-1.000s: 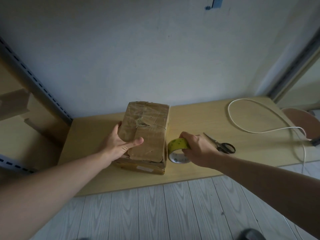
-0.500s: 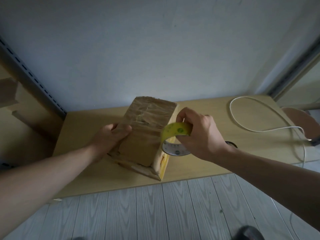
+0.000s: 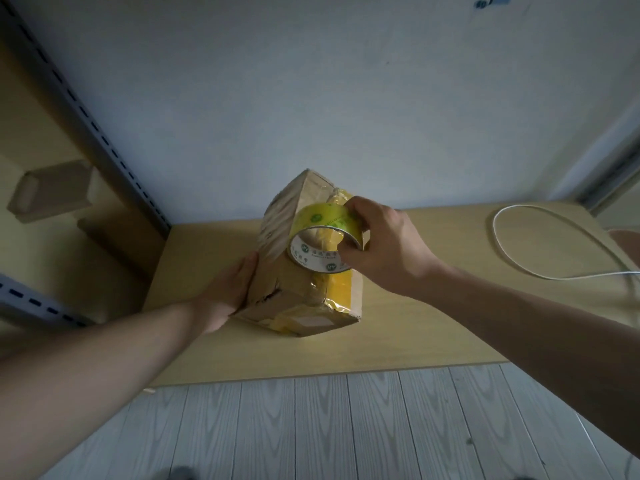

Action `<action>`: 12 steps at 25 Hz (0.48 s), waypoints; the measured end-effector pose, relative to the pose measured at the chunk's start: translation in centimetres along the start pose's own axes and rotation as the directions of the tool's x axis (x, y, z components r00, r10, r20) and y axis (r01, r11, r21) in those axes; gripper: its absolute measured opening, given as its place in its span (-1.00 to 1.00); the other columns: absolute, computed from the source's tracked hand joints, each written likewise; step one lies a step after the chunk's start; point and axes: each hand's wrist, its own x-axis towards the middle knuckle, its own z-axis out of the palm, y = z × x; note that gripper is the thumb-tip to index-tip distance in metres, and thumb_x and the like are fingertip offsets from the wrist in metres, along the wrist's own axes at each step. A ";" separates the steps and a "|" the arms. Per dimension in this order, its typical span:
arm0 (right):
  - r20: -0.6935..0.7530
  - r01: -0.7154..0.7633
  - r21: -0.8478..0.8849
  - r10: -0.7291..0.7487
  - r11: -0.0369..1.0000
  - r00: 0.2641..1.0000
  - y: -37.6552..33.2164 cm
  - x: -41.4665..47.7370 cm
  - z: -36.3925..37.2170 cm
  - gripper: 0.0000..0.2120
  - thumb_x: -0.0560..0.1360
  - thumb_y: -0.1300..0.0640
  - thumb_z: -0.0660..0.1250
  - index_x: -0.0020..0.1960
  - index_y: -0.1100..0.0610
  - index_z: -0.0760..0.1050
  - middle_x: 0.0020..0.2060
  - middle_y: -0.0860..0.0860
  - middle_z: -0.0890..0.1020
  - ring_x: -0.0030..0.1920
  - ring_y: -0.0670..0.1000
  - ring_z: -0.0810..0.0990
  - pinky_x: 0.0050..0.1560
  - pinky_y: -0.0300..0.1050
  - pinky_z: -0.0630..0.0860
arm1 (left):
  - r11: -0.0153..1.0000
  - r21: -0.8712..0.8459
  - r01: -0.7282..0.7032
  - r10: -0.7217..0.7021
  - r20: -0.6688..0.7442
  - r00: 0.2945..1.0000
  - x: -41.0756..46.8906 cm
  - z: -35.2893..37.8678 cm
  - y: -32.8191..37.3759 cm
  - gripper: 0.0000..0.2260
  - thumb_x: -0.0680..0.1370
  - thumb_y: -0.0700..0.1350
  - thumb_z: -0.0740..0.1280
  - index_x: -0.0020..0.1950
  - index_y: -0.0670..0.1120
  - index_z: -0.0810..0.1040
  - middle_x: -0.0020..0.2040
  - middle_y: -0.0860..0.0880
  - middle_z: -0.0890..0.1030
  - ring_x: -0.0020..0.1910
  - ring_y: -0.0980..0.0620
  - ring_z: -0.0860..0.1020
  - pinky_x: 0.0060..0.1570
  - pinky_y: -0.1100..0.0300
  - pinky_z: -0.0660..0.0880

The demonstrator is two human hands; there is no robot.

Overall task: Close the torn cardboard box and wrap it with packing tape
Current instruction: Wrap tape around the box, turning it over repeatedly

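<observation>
On the tabletop [image 3: 415, 341], head view, the box [image 3: 298, 271] stands tilted on one edge, flaps shut, yellow tape already on its right face. Left hand [image 3: 228, 292] lies flat and open against the box's left side, bracing it; right hand [image 3: 384, 244] has its grip clamped on the tape roll [image 3: 323, 237], held against the box. Step judged in hand: wrapping; next move calls for carrying the roll around while the box stays steadied.

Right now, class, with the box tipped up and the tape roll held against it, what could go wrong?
1. The battered brown cardboard box stands tilted on one edge, steadied only by the left hand; it may slip or topple.
2. The yellow packing tape roll, pinched by the right hand, could lay tape crooked over the wrinkled old yellow tape.
</observation>
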 end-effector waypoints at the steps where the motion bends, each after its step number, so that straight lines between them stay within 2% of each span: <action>1: 0.026 -0.019 0.014 0.019 1.000 0.999 0.0 0.2 0.4 -0.73 0.37 0.16 0.44 -0.05 -0.06 0.41 -0.23 -0.11 0.56 -0.26 -0.10 0.51 -0.37 -0.38 0.36 | 0.995 0.097 -0.019 0.024 -0.044 0.999 0.0 -0.1 -0.3 -0.45 0.61 0.36 0.08 0.43 0.05 0.48 0.37 -0.04 0.55 0.30 -0.04 0.54 0.41 -0.08 0.39; 3: 0.060 -0.084 0.062 0.080 0.995 0.995 0.0 0.6 1.4 -0.72 0.36 0.13 0.45 -0.04 -0.10 0.42 -0.20 -0.10 0.60 -0.21 -0.05 0.55 -0.36 -0.34 0.42 | 0.974 0.211 -0.086 0.111 -0.111 0.988 -0.4 -0.2 0.3 -0.51 0.68 0.20 0.10 0.55 0.01 0.32 0.47 -0.10 0.45 0.39 -0.11 0.45 0.42 -0.05 0.35; 4: 0.057 -0.104 0.090 0.099 0.990 0.993 0.1 0.8 1.9 -0.72 0.36 0.13 0.45 -0.05 -0.11 0.42 -0.19 -0.11 0.59 -0.20 -0.05 0.55 -0.37 -0.37 0.40 | 0.954 0.225 -0.195 0.221 -0.094 0.971 -1.3 -0.6 1.4 -0.54 0.70 0.07 0.15 0.60 0.01 0.21 0.50 -0.12 0.39 0.42 -0.11 0.42 0.38 0.01 0.36; 6: 0.044 -0.109 0.120 0.105 0.987 0.994 -0.1 1.3 2.7 -0.74 0.39 0.13 0.43 -0.02 -0.10 0.43 -0.18 -0.12 0.57 -0.19 -0.05 0.53 -0.41 -0.43 0.35 | 0.884 0.163 -0.437 0.437 0.040 0.899 -1.4 -1.9 4.4 -0.49 0.68 -0.15 0.19 0.62 0.02 0.15 0.53 -0.01 0.35 0.44 0.02 0.39 0.30 0.11 0.40; 7: 0.043 -0.103 0.116 0.099 0.988 0.994 -0.2 1.6 3.1 -0.74 0.40 0.11 0.43 0.04 -0.06 0.46 -0.15 -0.10 0.57 -0.18 -0.05 0.52 -0.40 -0.43 0.35 | 0.865 0.101 -0.492 0.470 0.181 0.864 -1.4 -2.5 6.2 -0.46 0.63 -0.18 0.20 0.60 0.03 0.18 0.50 0.06 0.39 0.43 0.11 0.41 0.30 0.17 0.42; 9: 0.048 -0.089 0.115 0.084 0.989 0.995 -0.6 2.0 3.8 -0.68 0.44 0.07 0.43 0.16 0.02 0.49 -0.08 -0.07 0.59 -0.13 -0.03 0.54 -0.34 -0.42 0.37 | 0.899 0.036 -0.436 0.366 0.485 0.794 -2.6 -3.4 8.3 -0.40 0.52 -0.18 0.29 0.55 0.02 0.24 0.41 0.05 0.48 0.37 0.18 0.47 0.26 0.29 0.43; 10: 0.046 -0.079 0.117 0.074 0.990 0.996 -0.9 2.1 4.0 -0.66 0.45 0.05 0.44 0.19 0.04 0.50 -0.06 -0.06 0.60 -0.10 -0.03 0.55 -0.31 -0.39 0.40 | 0.908 0.051 -0.415 0.321 0.550 0.771 -3.1 -3.6 8.6 -0.37 0.49 -0.14 0.35 0.53 -0.03 0.23 0.39 0.03 0.49 0.35 0.18 0.49 0.25 0.32 0.43; 12: 0.031 -0.044 0.116 0.041 0.992 0.999 -1.4 2.6 4.2 -0.71 0.45 0.01 0.44 0.13 0.03 0.51 -0.10 -0.08 0.60 -0.13 -0.03 0.55 -0.31 -0.34 0.39 | 0.913 0.098 -0.395 0.289 0.527 0.799 -3.5 -3.2 8.8 -0.28 0.41 -0.02 0.48 0.51 -0.07 0.27 0.34 -0.01 0.53 0.32 0.12 0.53 0.21 0.30 0.47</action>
